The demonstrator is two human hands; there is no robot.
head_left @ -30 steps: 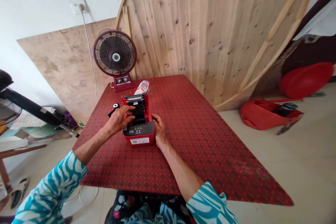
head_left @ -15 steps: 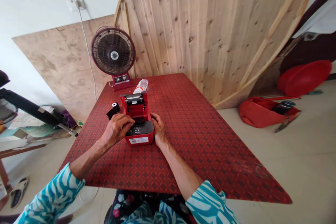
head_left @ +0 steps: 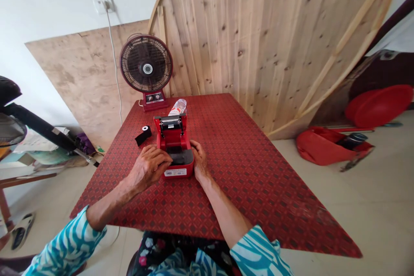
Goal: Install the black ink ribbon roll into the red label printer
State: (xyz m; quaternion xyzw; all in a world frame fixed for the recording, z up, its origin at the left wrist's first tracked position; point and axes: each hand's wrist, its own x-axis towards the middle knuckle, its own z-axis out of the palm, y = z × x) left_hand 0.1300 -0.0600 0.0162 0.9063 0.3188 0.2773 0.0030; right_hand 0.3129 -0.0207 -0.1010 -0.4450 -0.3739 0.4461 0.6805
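2 hands at the red printer

The red printer (head_left: 174,141) stands on the red patterned table (head_left: 246,189), its lid (head_left: 171,123) raised at the back. At the printer's front left corner is the left hand (head_left: 148,166); its thumb and fingers seem to pinch the edge of a black strip (head_left: 179,156), which lies over the printer's front top. The right hand (head_left: 199,161) is cupped against the printer's right side; whether it grips firmly, I cannot tell. Left of the printer lies 1 black roll (head_left: 144,134) with a white core. Just behind the printer is 1 clear bottle (head_left: 178,108), and farther back, to the left, 1 fan (head_left: 148,67).
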